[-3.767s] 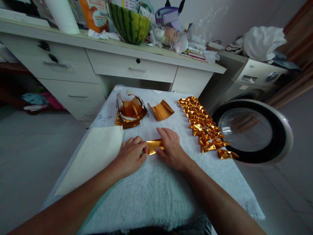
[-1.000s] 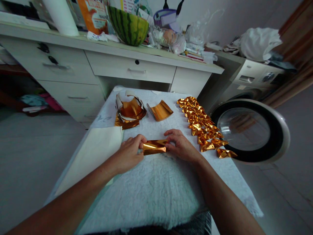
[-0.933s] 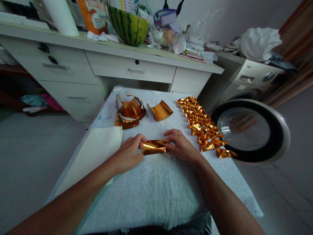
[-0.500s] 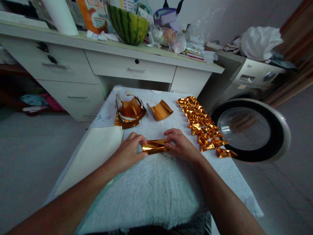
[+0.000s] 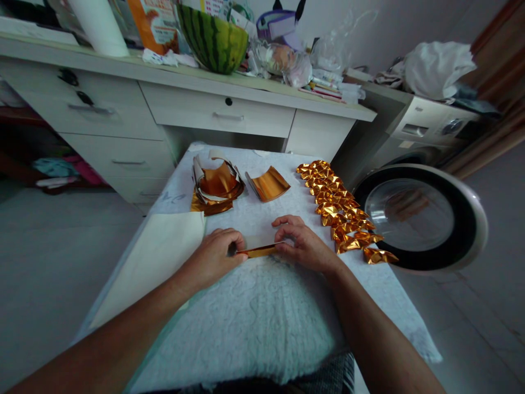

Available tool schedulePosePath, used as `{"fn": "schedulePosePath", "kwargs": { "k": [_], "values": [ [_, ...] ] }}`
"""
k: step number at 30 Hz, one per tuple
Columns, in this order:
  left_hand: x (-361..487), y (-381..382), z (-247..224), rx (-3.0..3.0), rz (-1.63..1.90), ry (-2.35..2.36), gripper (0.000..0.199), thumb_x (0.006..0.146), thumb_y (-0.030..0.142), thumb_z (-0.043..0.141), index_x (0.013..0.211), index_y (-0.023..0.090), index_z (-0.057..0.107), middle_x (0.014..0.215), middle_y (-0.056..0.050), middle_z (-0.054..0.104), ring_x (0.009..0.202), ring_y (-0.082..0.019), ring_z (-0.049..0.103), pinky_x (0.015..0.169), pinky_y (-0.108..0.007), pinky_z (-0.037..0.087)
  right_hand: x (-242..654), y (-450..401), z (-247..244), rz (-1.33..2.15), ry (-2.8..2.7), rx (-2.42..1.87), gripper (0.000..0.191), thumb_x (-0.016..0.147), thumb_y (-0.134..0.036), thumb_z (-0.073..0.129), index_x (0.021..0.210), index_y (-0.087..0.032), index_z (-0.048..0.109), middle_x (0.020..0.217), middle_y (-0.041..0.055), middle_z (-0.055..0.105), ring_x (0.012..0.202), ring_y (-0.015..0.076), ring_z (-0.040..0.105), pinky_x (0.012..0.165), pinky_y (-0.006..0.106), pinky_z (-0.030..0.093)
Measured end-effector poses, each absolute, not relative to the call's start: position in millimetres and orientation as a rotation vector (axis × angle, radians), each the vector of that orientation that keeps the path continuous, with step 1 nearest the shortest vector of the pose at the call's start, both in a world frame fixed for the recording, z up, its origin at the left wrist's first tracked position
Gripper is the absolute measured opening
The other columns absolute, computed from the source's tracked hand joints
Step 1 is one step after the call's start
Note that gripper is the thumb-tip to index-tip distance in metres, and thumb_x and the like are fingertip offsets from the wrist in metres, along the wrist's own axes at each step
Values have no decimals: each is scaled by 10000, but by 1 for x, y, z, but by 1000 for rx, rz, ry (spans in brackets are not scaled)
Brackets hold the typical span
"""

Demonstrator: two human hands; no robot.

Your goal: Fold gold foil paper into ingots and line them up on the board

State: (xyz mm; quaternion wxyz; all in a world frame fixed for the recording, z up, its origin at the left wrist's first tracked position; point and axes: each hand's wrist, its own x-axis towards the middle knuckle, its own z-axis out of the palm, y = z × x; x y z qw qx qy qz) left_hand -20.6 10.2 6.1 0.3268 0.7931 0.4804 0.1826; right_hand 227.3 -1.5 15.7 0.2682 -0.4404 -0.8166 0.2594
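Note:
Between my hands is a sheet of gold foil paper [image 5: 262, 251], now a narrow band with a pale edge along its top. My left hand [image 5: 221, 250] pinches its left end between thumb and fingers. At the right end, my right hand [image 5: 298, 241] grips it with thumb and fingertips, the index finger raised. Beyond them lie a curled stack of gold foil sheets [image 5: 219, 183] and a loose gold sheet [image 5: 270, 184]. Rows of folded gold foil pieces [image 5: 334, 202] run down the table's right side, with a single piece [image 5: 379, 255] nearest me.
A pale cloth [image 5: 262, 323] covers the table, and a cream sheet [image 5: 151, 262] lies at its left. Behind stands a white counter with drawers [image 5: 221, 109], bearing a cut watermelon [image 5: 213, 41]. The open washing machine door [image 5: 414, 216] juts close to the table's right edge.
The foil paper between my hands has gone from a broad shiny face to a narrow band with a pale edge. My left hand's fingers have curled over; my right hand has barely moved.

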Motion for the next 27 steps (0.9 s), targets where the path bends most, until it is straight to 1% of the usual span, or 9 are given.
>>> {"fn": "schedulePosePath", "kwargs": {
  "k": [4, 8, 11, 14, 16, 19, 21, 25, 27],
  "values": [
    [-21, 9, 6, 1997, 521, 1245, 114, 777, 290, 558, 713, 207, 514, 718, 16, 558, 757, -193, 535, 675, -305, 372, 228, 0, 14, 698, -2217, -1174, 145, 799, -176, 708, 920, -215, 638, 1213, 81, 557, 1161, 243, 487, 1004, 459, 385],
    [-20, 8, 6, 1934, 617, 1208, 138, 802, 305, 560, 728, 208, 496, 719, 33, 540, 716, -167, 533, 651, -286, 379, 227, 1, 14, 762, -2104, -1132, 41, 855, -172, 636, 864, -211, 630, 1172, 72, 581, 1122, 221, 524, 994, 439, 392],
    [-19, 8, 6, 1904, 757, 1238, 109, 817, 301, 563, 799, 212, 503, 752, 36, 539, 727, -159, 541, 671, -285, 407, 224, 1, 14, 794, -1970, -1101, 31, 860, -199, 634, 839, -214, 616, 1141, 58, 604, 1100, 211, 546, 980, 416, 404],
    [-17, 6, 8, 1902, 971, 1360, 132, 814, 284, 584, 873, 214, 489, 824, 22, 547, 780, -163, 548, 715, -294, 433, 219, 1, 14, 706, -1838, -1077, 53, 845, -208, 638, 826, -219, 590, 1060, 45, 636, 1050, 207, 568, 954, 399, 418],
    [-16, 4, 9, 1938, 1048, 1410, 134, 811, 267, 594, 869, 211, 486, 843, 11, 553, 797, -167, 550, 736, -304, 442, 216, 0, 14, 590, -1782, -1080, 62, 833, -188, 627, 827, -222, 576, 956, 34, 641, 971, 200, 578, 905, 381, 434],
    [-13, 0, 12, 2059, 993, 1306, 59, 843, 250, 559, 816, 208, 529, 823, 2, 568, 826, -177, 562, 758, -316, 449, 209, -3, 13, 416, -1775, -1142, 89, 814, -142, 596, 819, -225, 564, 831, 18, 605, 849, 191, 557, 806, 351, 440],
    [-10, -3, 12, 2104, 892, 1199, 85, 867, 263, 543, 813, 206, 576, 841, -8, 598, 851, -183, 580, 784, -327, 458, 204, -5, 11, 334, -1816, -1136, 112, 804, -120, 582, 842, -223, 564, 822, 22, 593, 844, 195, 546, 786, 348, 434],
    [-7, -5, 9, 2072, 806, 1140, 183, 881, 292, 553, 1025, 213, 634, 979, -35, 645, 940, -205, 604, 852, -361, 471, 194, -7, 6, 275, -1935, -1083, 114, 816, -116, 579, 869, -217, 576, 815, 25, 602, 855, 202, 537, 790, 358, 418],
    [-7, -5, 8, 2056, 807, 1143, 204, 884, 300, 554, 1048, 213, 638, 972, -38, 648, 942, -211, 608, 856, -367, 475, 191, -7, 4, 300, -1987, -1067, 133, 809, -103, 578, 884, -213, 585, 822, 26, 616, 867, 204, 540, 804, 365, 413]
  ]
}}
